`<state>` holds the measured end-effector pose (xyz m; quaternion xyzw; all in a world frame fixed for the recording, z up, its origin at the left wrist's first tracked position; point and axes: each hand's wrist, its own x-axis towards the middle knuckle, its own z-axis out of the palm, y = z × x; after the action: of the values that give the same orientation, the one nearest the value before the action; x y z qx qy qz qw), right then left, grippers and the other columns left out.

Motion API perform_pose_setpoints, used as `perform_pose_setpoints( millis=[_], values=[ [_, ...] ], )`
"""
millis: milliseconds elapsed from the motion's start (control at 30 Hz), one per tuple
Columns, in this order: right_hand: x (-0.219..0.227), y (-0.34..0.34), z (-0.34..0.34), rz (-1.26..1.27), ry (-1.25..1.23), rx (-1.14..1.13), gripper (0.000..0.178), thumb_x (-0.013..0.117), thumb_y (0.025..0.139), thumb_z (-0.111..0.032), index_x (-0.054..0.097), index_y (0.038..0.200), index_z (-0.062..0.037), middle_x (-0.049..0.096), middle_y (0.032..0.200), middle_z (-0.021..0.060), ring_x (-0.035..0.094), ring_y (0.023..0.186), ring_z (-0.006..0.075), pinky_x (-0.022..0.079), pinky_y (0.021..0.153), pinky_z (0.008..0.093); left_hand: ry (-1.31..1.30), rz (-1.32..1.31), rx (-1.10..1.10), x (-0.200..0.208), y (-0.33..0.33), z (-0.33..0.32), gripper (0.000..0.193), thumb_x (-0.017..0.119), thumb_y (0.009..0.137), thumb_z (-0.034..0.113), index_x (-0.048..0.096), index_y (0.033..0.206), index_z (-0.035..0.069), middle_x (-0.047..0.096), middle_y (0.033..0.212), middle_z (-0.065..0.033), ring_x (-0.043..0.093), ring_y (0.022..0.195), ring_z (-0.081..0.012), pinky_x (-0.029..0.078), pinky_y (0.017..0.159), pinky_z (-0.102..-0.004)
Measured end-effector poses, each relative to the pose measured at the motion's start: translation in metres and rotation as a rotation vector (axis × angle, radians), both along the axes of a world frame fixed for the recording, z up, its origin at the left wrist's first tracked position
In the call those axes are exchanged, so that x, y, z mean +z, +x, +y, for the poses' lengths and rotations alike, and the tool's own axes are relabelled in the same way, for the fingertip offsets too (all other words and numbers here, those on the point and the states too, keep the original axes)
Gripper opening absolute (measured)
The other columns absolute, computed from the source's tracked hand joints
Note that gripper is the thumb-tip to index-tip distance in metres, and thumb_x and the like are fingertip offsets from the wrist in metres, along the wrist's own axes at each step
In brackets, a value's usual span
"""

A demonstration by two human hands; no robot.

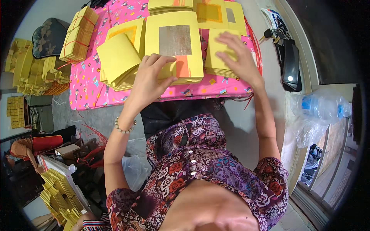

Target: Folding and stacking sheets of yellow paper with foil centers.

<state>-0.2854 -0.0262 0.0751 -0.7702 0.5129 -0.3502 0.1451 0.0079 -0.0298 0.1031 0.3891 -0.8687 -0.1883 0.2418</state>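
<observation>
Left hand [148,79]: thumb and index stand apart at the near edge of the central yellow stack [169,42], on the pink cover [94,96] — whether they grip it, we cannot tell. The hand hides part of that stack. Right hand [241,57]: fingers spread, loosely bent over the right yellow stack [214,65]; slight blur, contact unclear. We note printed letters on the cover, too small to read surely. Far yellow stack [163,6]: cut off by the top edge.
</observation>
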Motion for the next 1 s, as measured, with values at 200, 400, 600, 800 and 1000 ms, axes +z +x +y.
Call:
perform_pose_setpoints(
  millis=[200, 400, 600, 800, 1000],
  values=[
    [0.000, 0.042, 0.016, 0.120, -0.152, 0.229, 0.035, 0.074, 0.072, -0.023, 0.062, 0.099, -0.0049, 0.060, 0.102, 0.0079, 0.057, 0.099, 0.0259, 0.048, 0.083, 0.0357, -0.066, 0.010, 0.029, -0.015, 0.005, 0.002, 0.040, 0.075, 0.068, 0.013, 0.060, 0.105, 0.007, 0.056, 0.098, -0.0091, 0.050, 0.095, -0.0289, 0.044, 0.083, -0.0382],
    [-0.004, 0.047, 0.016, 0.131, -0.155, 0.217, 0.026, 0.073, 0.073, -0.024, 0.065, 0.090, -0.0048, 0.061, 0.096, 0.0069, 0.058, 0.094, 0.0243, 0.049, 0.080, 0.0352, -0.116, 0.060, 0.030, -0.027, 0.007, -0.001, 0.029, 0.074, 0.069, 0.012, 0.063, 0.095, 0.007, 0.056, 0.094, -0.0074, 0.050, 0.091, -0.0275, 0.043, 0.082, -0.0374],
    [-0.006, 0.049, 0.016, 0.010, -0.068, 0.193, 0.014, 0.071, 0.076, -0.021, 0.069, 0.081, -0.0072, 0.062, 0.095, 0.0061, 0.058, 0.093, 0.0227, 0.048, 0.078, 0.0336, -0.075, 0.079, 0.024, -0.024, 0.008, -0.001, 0.027, 0.075, 0.072, 0.016, 0.066, 0.095, 0.006, 0.058, 0.097, -0.0081, 0.051, 0.095, -0.0265, 0.043, 0.081, -0.0357],
    [-0.005, 0.051, 0.017, -0.048, -0.033, 0.152, 0.013, 0.069, 0.078, -0.020, 0.071, 0.080, -0.0079, 0.063, 0.096, 0.0058, 0.057, 0.092, 0.0228, 0.047, 0.080, 0.0340, -0.048, 0.127, 0.040, -0.027, 0.006, 0.000, 0.025, 0.073, 0.074, 0.017, 0.066, 0.095, 0.006, 0.057, 0.096, -0.0087, 0.050, 0.093, -0.0265, 0.042, 0.082, -0.0342],
    [-0.004, 0.052, 0.017, -0.085, 0.034, 0.132, 0.014, 0.068, 0.079, -0.021, 0.071, 0.080, -0.0078, 0.063, 0.095, 0.0063, 0.056, 0.093, 0.0225, 0.046, 0.081, 0.0338, -0.029, 0.139, 0.052, -0.028, 0.005, 0.000, 0.024, 0.072, 0.074, 0.017, 0.066, 0.095, 0.006, 0.057, 0.094, -0.0088, 0.050, 0.093, -0.0263, 0.041, 0.083, -0.0346]
  ],
)
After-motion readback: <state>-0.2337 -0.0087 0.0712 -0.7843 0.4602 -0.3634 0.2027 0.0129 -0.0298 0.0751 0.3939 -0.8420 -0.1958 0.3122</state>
